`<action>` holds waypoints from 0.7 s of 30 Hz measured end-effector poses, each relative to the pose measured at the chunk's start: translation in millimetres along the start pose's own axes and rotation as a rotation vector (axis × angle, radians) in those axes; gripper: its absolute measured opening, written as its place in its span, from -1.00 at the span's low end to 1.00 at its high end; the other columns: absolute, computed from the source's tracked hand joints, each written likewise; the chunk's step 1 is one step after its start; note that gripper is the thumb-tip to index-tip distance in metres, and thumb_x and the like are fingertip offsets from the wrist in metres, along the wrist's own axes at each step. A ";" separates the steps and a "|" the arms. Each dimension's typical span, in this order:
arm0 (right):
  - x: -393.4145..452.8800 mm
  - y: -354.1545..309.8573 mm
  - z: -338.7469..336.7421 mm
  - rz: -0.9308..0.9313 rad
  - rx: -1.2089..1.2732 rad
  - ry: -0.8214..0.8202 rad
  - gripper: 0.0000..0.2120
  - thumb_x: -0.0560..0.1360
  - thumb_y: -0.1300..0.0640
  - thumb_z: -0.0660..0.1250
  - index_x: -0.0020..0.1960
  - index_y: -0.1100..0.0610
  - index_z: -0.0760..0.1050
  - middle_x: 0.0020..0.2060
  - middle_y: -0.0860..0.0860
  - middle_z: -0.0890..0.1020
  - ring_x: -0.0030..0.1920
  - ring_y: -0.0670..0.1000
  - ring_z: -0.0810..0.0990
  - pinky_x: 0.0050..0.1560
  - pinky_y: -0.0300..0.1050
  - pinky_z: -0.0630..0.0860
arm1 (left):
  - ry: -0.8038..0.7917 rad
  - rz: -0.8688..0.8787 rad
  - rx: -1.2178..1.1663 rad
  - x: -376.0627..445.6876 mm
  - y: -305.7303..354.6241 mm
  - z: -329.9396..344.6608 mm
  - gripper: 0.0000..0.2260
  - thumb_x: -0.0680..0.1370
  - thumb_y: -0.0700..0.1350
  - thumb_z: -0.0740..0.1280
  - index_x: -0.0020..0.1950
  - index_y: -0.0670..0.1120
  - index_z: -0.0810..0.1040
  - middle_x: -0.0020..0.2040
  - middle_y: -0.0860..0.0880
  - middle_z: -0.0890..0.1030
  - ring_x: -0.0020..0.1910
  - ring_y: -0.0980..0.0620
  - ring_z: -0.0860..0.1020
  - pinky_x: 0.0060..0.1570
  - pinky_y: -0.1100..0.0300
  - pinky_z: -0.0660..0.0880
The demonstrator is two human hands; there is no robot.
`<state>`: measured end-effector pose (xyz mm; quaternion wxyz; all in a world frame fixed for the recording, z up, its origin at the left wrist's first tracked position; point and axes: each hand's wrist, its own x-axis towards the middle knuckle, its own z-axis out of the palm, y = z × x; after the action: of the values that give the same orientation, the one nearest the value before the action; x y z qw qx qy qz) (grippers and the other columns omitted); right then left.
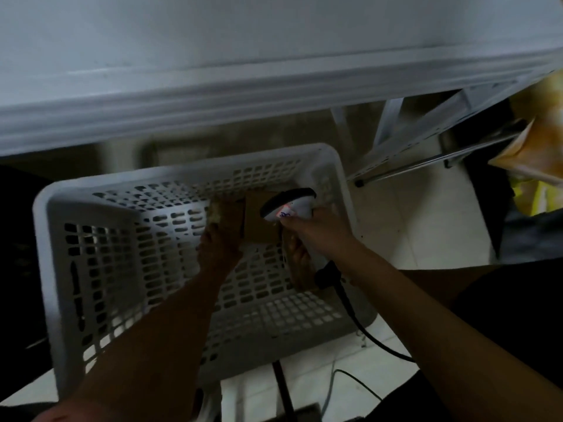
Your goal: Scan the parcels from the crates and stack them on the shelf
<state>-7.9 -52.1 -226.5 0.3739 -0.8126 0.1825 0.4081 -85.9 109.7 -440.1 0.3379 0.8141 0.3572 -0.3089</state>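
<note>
A white perforated plastic crate [91,214] stands on the floor below me. Inside it, near the far right, lies a brown cardboard parcel [259,220]. My left hand [219,242] reaches down into the crate and holds the parcel's left side. My right hand [320,231] grips the handle of a white and black barcode scanner [289,205], whose head hovers just above the parcel. A second brown parcel [300,266] leans by the crate's right wall, partly hidden under my right wrist.
A white table or shelf edge [274,83] overhangs the far side of the crate. The scanner's black cable [359,324] trails to the floor. Metal frame legs [426,159] and yellow bags [530,153] sit at the right. The tiled floor is pale.
</note>
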 end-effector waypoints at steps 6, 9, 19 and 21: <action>1.9 -5.5 -0.8 -0.024 -0.015 0.010 -0.49 0.51 -0.18 0.36 0.27 0.18 0.55 0.12 0.15 0.65 -0.02 0.06 0.63 -0.02 -0.12 0.55 | 0.059 -0.064 -0.190 7.0 -2.2 -4.9 -0.22 0.49 -0.11 0.47 0.58 -0.11 0.10 0.51 -0.24 0.21 0.35 -0.32 0.39 0.11 -0.10 0.46; -3.3 -7.5 1.8 -0.025 0.027 -0.030 -0.61 0.54 -0.14 0.34 0.08 0.20 0.60 -0.10 0.15 0.68 -0.15 0.06 0.66 -0.28 -0.29 0.49 | -0.005 -0.108 -0.403 5.4 -16.4 -28.8 -0.15 0.35 -0.11 0.61 0.52 -0.18 0.22 0.38 -0.24 0.45 0.25 -0.26 0.52 0.07 -0.03 0.53; -53.3 -25.3 1.6 -0.135 0.123 -0.088 -0.67 0.58 -0.02 0.33 0.07 0.28 0.54 -0.47 0.08 0.59 -0.55 -0.02 0.55 -0.50 -0.24 0.46 | -0.374 -0.119 -1.023 -87.0 -20.2 -112.2 -0.84 0.61 -0.12 0.35 0.16 -0.12 0.57 0.25 -0.20 0.59 0.15 -0.13 0.57 0.15 0.03 0.55; -72.9 -28.6 -3.3 -0.199 0.137 -0.073 -0.70 0.58 0.00 0.33 0.05 0.26 0.56 -0.45 0.08 0.61 -0.53 -0.01 0.56 -0.49 -0.24 0.47 | -0.393 -0.045 -1.075 -116.8 -10.1 -125.1 -0.84 0.61 -0.15 0.33 0.17 -0.13 0.57 0.23 -0.19 0.60 0.18 -0.15 0.57 0.23 -0.01 0.52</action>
<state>-32.7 -36.5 -153.8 0.4737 -0.7838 0.1146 0.3849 -125.9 167.8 -283.8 0.7579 0.4473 0.4117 -0.2365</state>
